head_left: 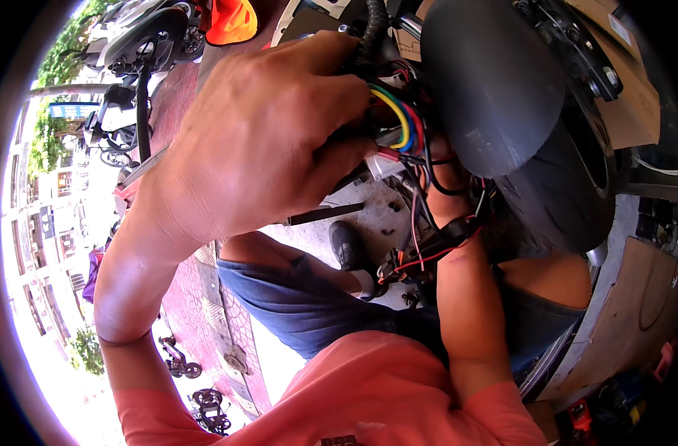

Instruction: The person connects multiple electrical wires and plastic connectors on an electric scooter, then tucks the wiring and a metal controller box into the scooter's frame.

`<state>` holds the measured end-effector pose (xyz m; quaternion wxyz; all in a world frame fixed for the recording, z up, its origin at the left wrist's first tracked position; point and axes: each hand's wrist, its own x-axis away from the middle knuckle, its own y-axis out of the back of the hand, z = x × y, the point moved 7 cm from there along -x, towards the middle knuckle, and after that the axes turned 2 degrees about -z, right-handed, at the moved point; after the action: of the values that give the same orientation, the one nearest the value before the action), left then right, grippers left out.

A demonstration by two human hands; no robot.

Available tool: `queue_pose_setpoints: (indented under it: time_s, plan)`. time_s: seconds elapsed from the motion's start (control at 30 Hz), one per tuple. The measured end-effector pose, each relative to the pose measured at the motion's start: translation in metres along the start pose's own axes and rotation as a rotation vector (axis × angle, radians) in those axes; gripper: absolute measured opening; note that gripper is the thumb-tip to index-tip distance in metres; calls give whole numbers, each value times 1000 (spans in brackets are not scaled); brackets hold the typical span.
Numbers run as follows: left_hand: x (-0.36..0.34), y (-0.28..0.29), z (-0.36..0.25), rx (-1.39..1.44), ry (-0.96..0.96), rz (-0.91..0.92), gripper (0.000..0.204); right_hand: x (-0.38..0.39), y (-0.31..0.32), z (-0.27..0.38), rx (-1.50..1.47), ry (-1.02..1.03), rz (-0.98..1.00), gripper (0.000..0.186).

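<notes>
Yellow, green, blue, red wires bunch beside the tyre; your left hand fists around that bundle, lifting it clear; your right hand reaches underneath, its grip hidden.

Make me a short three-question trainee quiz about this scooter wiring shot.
1. True or false: the left hand grips the wire bundle.
2. Where does the right forearm reach? A) up among the loose wires beside the tyre B) down to the shoe C) out to the parked scooters
3. Fill in: the rounded part above the tyre is a dark ___.

Key: 1 true; 2 A; 3 fender
</notes>
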<state>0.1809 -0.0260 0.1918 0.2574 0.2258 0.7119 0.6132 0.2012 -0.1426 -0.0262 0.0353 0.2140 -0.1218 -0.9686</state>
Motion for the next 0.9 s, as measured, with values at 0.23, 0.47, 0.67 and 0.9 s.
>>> queue_pose_setpoints:
  time_s: [0.23, 0.47, 0.67, 0.9]
  plan:
    - [20, 22, -38, -165, -59, -220, 12, -5, -19, -5, -167, 3, -139, 53]
    - [27, -14, -93, -144, -208, 296, 29, -3, -36, 0, -339, 13, -278, 51]
    - [2, -36, -107, -305, -277, 501, 19, 1, -34, 0, -435, -3, -214, 50]
    - [4, -56, -88, -427, -251, 736, 49, 23, -2, -20, -406, -106, 169, 50]
